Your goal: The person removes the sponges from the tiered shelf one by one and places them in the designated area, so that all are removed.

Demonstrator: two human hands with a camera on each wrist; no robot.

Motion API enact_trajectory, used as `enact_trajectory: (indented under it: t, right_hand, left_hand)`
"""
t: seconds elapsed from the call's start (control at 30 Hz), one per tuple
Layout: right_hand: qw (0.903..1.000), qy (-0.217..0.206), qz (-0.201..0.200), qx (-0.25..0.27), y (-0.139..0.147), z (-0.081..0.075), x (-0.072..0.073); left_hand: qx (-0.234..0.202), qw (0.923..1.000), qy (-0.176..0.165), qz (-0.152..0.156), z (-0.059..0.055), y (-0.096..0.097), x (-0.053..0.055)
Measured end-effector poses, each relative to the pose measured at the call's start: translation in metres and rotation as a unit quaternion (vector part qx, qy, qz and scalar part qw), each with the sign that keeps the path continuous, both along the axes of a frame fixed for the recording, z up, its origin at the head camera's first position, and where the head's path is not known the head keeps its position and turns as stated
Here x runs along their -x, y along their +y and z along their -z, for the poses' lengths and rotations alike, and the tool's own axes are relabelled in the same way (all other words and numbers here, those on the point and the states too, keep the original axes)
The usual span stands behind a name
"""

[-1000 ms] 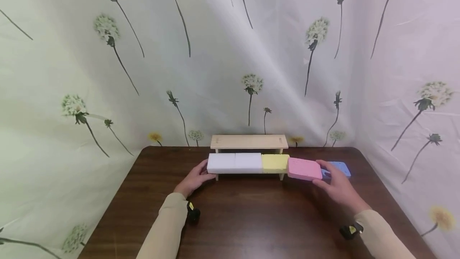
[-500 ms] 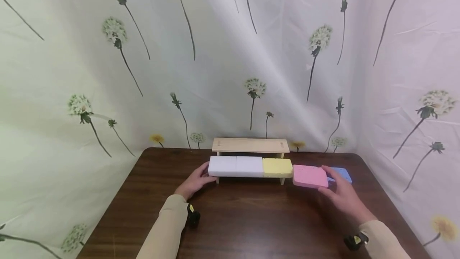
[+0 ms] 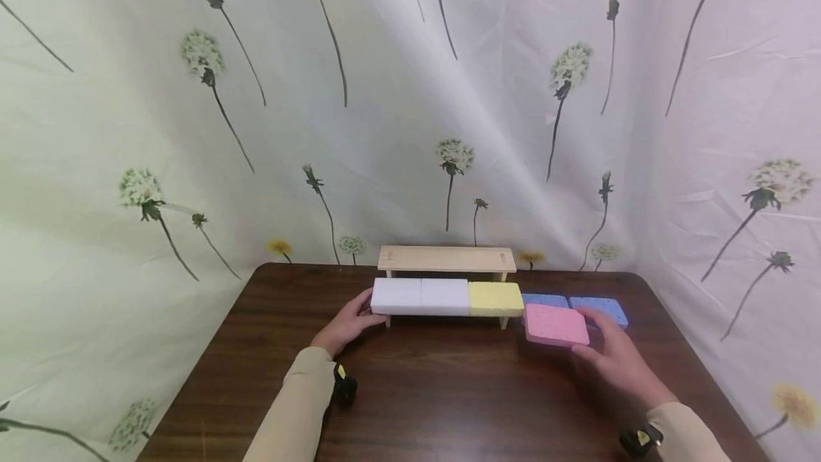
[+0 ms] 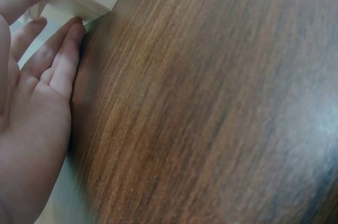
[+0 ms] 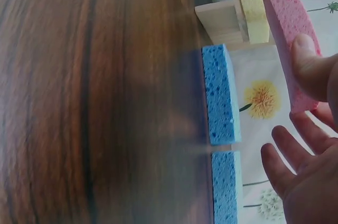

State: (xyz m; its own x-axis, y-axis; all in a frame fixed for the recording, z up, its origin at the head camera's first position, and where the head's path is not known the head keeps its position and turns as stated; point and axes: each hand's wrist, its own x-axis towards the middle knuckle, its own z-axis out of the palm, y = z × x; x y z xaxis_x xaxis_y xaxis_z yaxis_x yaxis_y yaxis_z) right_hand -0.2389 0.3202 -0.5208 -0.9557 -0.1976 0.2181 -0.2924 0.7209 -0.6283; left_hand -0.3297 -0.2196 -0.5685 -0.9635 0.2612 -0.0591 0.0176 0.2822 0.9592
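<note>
In the head view, my right hand pinches a pink sponge by its right end, thumb in front and fingers behind. The right wrist view shows that pink sponge raised off the table, apart from the blue sponge below it. A two-tier wooden shelf stands at the back. Along its lower tier lie two white sponges and a yellow sponge at the right end. My left hand holds the shelf's left end; its fingertips touch the wood in the left wrist view.
Two blue sponges lie side by side on the dark wooden table, right of the shelf and behind the pink sponge. A curtain with dandelion prints hangs right behind the table.
My right hand has drawn the pink sponge rightward and toward me, away from the yellow one, uncovering a blue sponge behind it. The left hand stays at the shelf. The view tilted slightly.
</note>
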Motion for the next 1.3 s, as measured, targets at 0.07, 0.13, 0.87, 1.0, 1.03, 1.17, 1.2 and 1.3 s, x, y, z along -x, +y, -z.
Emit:
enact_trajectory:
  t: [0.07, 0.13, 0.87, 1.0, 1.03, 1.17, 1.2, 1.3]
  right_hand:
    - [0.9999, 0.006, -0.002, -0.011, 0.003, 0.003, -0.001]
    - [0.9999, 0.008, -0.006, -0.012, 0.007, 0.006, -0.002]
    - [0.9971, -0.054, 0.005, -0.053, 0.019, 0.038, 0.006]
    - [0.9973, -0.05, 0.0, -0.054, 0.018, 0.039, 0.007]
    - [0.9973, -0.047, 0.0, -0.056, 0.018, 0.039, 0.008]
    - [0.9969, -0.036, -0.005, -0.069, 0.016, 0.038, 0.009]
    - [0.9968, -0.036, -0.005, -0.072, 0.015, 0.039, 0.009]
    - [0.9958, -0.039, -0.007, -0.082, 0.015, 0.039, 0.01]
  left_hand:
    - [0.001, 1.0, 0.0, 0.002, 0.001, 0.0, 0.0]
    - [0.003, 1.0, 0.0, 0.003, 0.002, -0.001, 0.0]
    - [0.002, 1.0, -0.004, 0.002, -0.005, 0.0, -0.002]
    - [-0.001, 1.0, -0.001, 0.002, -0.004, -0.001, -0.002]
    - [-0.003, 1.0, -0.001, 0.002, -0.004, -0.001, -0.001]
    - [-0.006, 1.0, 0.0, 0.003, -0.004, -0.001, 0.0]
    - [-0.006, 1.0, -0.001, 0.003, -0.004, -0.001, 0.0]
    - [-0.007, 1.0, -0.004, 0.005, -0.003, 0.0, 0.001]
